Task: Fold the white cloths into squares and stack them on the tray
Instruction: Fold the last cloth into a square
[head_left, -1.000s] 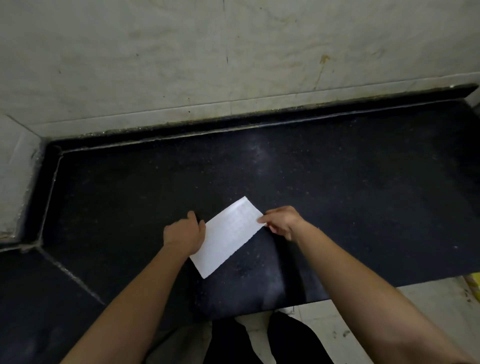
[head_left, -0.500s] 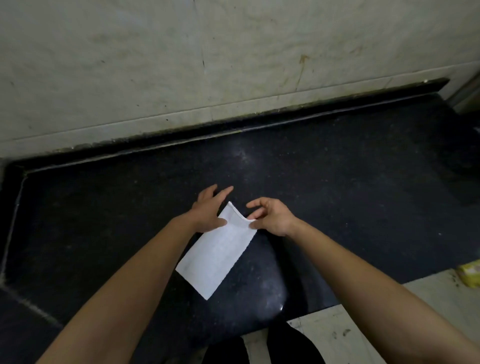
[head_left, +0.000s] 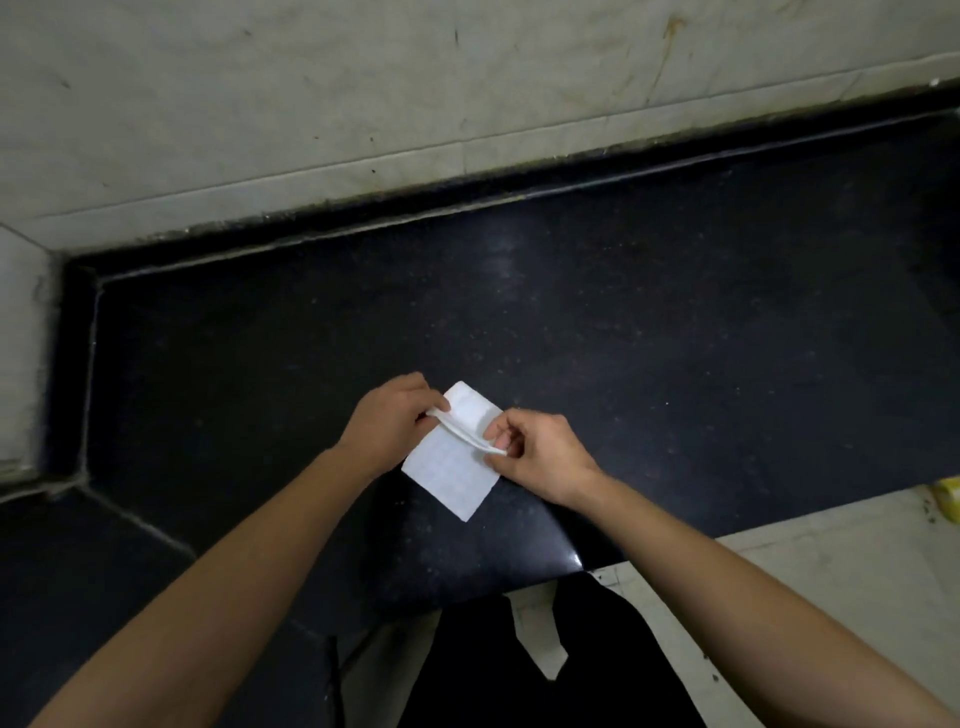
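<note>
The person stands at the near edge of a dark, speckled table (head_left: 675, 364), both bare forearms reaching forward over it. A single white cloth (head_left: 449, 467) lies near that front edge, a little left of the middle, turned at a slant so that one corner points away toward the wall (head_left: 363, 93) and another points back toward the person. Most of it rests flat on the dark surface.

Across its middle, a narrow band of the cloth is lifted off the rest and runs in a slanted line from one hand to the other. The left hand (head_left: 387, 423) has its fingers curled and pinches the left end of that lifted band, at the cloth's left side. The right hand (head_left: 545, 454) pinches the other end between thumb and fingertips, at the cloth's right side, with its remaining fingers curled in. The two hands sit close together with the cloth between them.

Behind the table the pale wall rises from a dark raised rim. Below the table's front edge I can see the person's dark trousers (head_left: 519, 665) and a pale floor (head_left: 805, 587), with a small yellow thing (head_left: 948, 492) at the far right, too cropped to identify.
</note>
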